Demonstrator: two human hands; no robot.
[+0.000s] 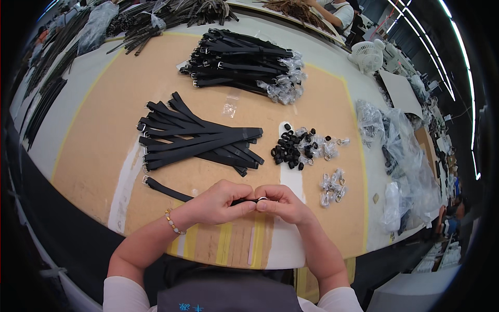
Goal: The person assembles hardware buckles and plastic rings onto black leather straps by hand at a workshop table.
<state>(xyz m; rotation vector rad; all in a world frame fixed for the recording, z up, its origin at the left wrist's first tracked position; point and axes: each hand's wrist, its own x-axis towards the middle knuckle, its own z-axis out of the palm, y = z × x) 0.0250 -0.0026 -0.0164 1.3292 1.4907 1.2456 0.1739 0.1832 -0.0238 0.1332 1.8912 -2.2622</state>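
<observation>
A black belt with a silver buckle lies slanting across the front of the table, its buckle at the left. My left hand pinches the belt near its other end. Against it, my right hand is closed on a small silver ring at the belt's tip; whether the tip passes through the ring is hidden by my fingers. Beyond my hands lies a fan of black belts. Small black loops are heaped to its right, and metal rings in clear plastic lie nearer me.
A tall stack of black belts with plastic-wrapped ends stands farther back. Dark strips cover the far left edge. Crumpled clear plastic bags fill the right side, with a white fan behind. Another person sits beyond the table.
</observation>
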